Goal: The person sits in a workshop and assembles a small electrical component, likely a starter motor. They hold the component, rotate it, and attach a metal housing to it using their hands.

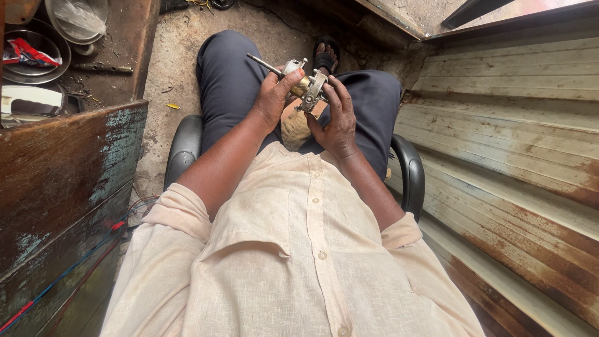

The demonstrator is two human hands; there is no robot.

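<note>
Head view looks down at a seated person's lap. Left hand (272, 97) and right hand (337, 118) both close their fingers around a small metal part (307, 87) with a thin rod sticking out, held above the knees. Chair armrests (409, 168) curve at each side; a rusty metal sheet (518, 156) stands to the right.

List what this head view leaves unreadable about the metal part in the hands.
- Metal part: its middle is covered by the left hand and right hand; its kind stays unclear.
- Rod: its inner end is hidden behind the left thumb.
- Bowls: cut off by the left edge; contents too small to identify.
</note>
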